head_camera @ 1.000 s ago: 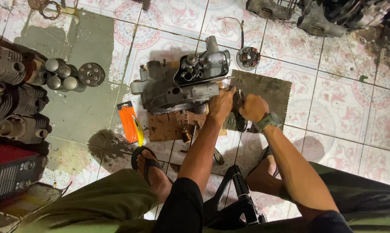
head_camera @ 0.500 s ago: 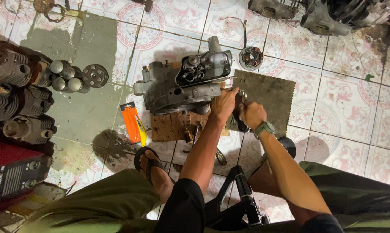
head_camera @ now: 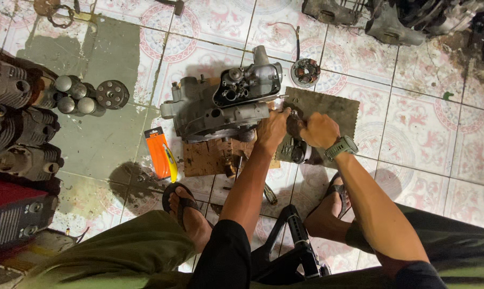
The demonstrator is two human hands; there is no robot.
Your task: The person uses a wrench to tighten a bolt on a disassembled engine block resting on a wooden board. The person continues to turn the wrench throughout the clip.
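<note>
A grey engine case (head_camera: 215,109) lies on a wooden board (head_camera: 204,158) on the tiled floor. My left hand (head_camera: 271,131) is closed at the case's right end, fingers on a dark round part (head_camera: 294,124). My right hand (head_camera: 318,130), with a green watch on its wrist, grips the same part from the right. Just below the hands lies a round metal piece (head_camera: 296,153). A dark cloth mat (head_camera: 333,107) is spread under and behind the hands. What exactly sits between the fingers is hidden.
An orange utility knife (head_camera: 160,151) lies left of the board. Cylinders and round engine parts (head_camera: 84,96) stand at far left, above a red box (head_camera: 14,214). A coil plate (head_camera: 305,71) lies behind the mat, with more engine parts (head_camera: 392,21) at top right. My sandalled feet (head_camera: 186,206) flank a black stand (head_camera: 295,241).
Both hands stay at the right end of the engine case; the right hand has shifted slightly up and right. The view has drifted a little.
</note>
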